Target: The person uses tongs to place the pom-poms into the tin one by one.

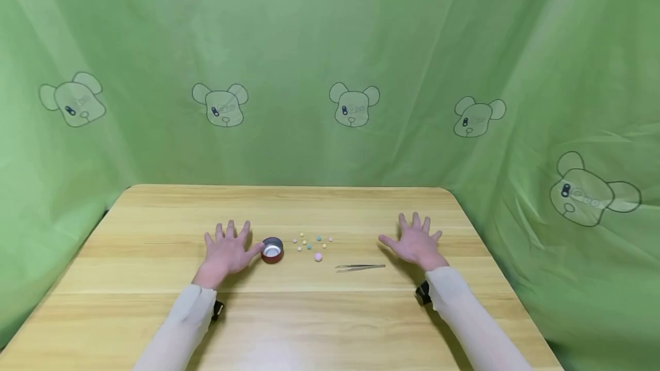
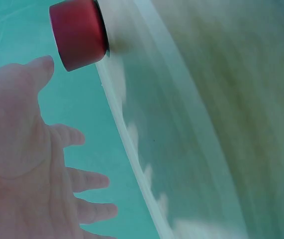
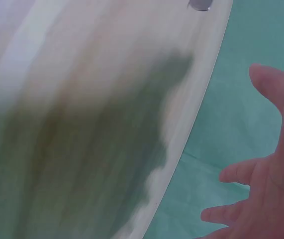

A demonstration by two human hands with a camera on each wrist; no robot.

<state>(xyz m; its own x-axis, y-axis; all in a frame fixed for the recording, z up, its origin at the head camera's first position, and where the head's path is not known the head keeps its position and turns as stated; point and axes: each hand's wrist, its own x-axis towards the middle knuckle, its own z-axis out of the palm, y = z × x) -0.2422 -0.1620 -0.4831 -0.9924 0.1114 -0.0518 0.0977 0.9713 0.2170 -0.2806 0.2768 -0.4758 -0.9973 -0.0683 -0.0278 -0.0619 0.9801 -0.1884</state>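
Both hands hover palm down over the table with fingers spread. My left hand [image 1: 226,255] holds nothing; its thumb lies nearest a small round red tin [image 1: 272,251], open at the top with a silvery inside. In the left wrist view the red tin [image 2: 79,35] stands beyond the thumb tip, a gap between them. Farther right, my right hand [image 1: 416,244] is empty too, its fingers splayed. Steel tweezers [image 1: 361,268] lie to the lower left of that hand. Between tin and tweezers sits a larger pink ball [image 1: 318,257], with several tiny pastel beads [image 1: 309,247] scattered behind it.
The light wooden table [image 1: 309,314] has rounded far corners. Green cloth [image 1: 289,27] printed with bear heads hangs behind it and on both sides. Each wrist wears a dark camera under a pale sleeve [image 1: 180,319].
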